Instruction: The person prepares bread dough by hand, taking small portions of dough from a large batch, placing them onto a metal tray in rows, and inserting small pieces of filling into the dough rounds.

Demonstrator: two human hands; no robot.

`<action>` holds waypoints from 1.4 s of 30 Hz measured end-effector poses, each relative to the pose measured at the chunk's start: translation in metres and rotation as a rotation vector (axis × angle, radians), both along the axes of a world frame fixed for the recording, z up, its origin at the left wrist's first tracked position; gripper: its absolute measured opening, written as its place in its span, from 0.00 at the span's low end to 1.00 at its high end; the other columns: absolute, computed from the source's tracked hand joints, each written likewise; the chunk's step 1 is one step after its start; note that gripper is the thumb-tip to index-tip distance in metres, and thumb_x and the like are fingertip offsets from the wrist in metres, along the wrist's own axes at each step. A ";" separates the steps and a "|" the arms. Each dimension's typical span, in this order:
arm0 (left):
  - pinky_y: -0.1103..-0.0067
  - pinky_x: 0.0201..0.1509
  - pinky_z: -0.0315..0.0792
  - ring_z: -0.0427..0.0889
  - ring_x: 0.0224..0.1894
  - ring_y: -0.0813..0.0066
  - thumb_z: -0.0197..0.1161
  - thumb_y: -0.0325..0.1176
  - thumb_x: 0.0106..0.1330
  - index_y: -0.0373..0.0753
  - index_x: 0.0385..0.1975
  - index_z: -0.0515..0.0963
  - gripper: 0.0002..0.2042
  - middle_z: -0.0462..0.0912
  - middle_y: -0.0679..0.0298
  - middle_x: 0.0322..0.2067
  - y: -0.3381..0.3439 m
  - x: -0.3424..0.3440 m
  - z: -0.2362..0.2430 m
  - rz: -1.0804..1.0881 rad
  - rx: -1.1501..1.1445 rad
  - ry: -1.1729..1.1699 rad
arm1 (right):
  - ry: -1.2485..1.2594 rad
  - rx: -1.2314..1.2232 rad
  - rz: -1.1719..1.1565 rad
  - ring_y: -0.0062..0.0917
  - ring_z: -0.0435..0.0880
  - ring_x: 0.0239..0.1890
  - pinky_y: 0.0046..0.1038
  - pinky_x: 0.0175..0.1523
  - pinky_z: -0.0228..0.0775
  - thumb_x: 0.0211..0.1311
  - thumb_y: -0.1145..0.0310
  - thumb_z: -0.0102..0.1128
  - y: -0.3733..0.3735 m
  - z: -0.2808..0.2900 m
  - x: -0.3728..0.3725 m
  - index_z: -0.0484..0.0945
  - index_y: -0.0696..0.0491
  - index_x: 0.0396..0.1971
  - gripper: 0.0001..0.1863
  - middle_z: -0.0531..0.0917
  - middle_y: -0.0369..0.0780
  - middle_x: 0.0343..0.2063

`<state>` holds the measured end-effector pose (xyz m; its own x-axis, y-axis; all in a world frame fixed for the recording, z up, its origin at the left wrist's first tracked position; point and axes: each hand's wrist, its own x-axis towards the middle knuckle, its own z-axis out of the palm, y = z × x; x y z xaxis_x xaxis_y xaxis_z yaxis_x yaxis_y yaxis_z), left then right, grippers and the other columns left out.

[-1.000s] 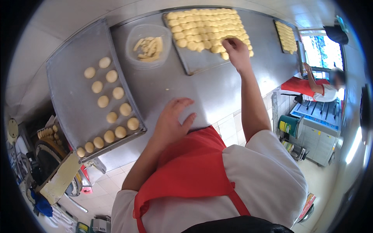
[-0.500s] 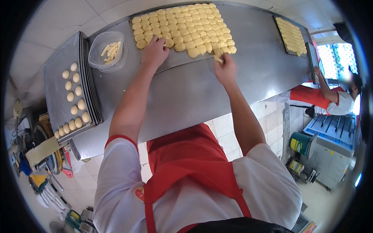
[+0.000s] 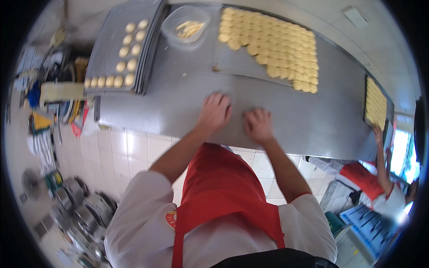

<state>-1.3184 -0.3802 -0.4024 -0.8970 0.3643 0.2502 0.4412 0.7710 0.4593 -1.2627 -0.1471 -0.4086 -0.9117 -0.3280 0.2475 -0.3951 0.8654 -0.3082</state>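
Note:
My left hand (image 3: 215,109) rests low over the steel table (image 3: 321,125), fingers curled downward with their undersides hidden. To its right, my right hand (image 3: 258,123) is slightly blurred and cupped closed against the steel; what lies beneath either hand cannot be made out. Beyond them, a tray (image 3: 230,67) carries rows of flattened yellow dough pieces (image 3: 272,42), with a gap along its near left. A clear plastic container (image 3: 172,20) with pale strips (image 3: 190,30) stands farther left, beside stacked trays (image 3: 105,56) with round dough balls (image 3: 132,64) on the top one.
A filled dough tray (image 3: 375,100) lies at the table's right end, where a co-worker in a red apron (image 3: 359,178) reaches in with one hand. Metal machines and bowls (image 3: 89,214) stand lower left, a blue-topped unit (image 3: 364,228) lower right.
Both my hands have come down from the dough tray toward me, onto the near part of the table, fingers curled. The view has swung, and the co-worker now reaches toward the far-right tray.

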 end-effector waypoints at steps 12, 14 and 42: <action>0.58 0.60 0.72 0.81 0.55 0.57 0.68 0.32 0.66 0.43 0.54 0.80 0.16 0.85 0.60 0.48 -0.015 0.037 -0.013 -0.060 -0.024 0.023 | -0.023 -0.134 0.048 0.41 0.84 0.42 0.47 0.52 0.72 0.68 0.70 0.67 0.011 -0.007 0.032 0.84 0.49 0.49 0.11 0.85 0.42 0.36; 0.59 0.60 0.73 0.81 0.54 0.57 0.69 0.31 0.65 0.43 0.52 0.81 0.16 0.86 0.60 0.47 -0.001 -0.015 -0.003 -0.162 -0.067 -0.012 | 0.060 -0.040 0.100 0.41 0.84 0.41 0.45 0.50 0.72 0.69 0.70 0.67 0.002 -0.004 -0.022 0.85 0.49 0.49 0.11 0.85 0.42 0.35; 0.61 0.55 0.77 0.84 0.45 0.58 0.69 0.31 0.63 0.43 0.46 0.84 0.12 0.85 0.60 0.38 -0.006 -0.040 -0.028 -0.281 0.005 0.042 | 0.038 -0.022 0.075 0.40 0.83 0.39 0.43 0.51 0.73 0.66 0.72 0.65 0.017 0.007 -0.040 0.86 0.48 0.47 0.11 0.86 0.42 0.36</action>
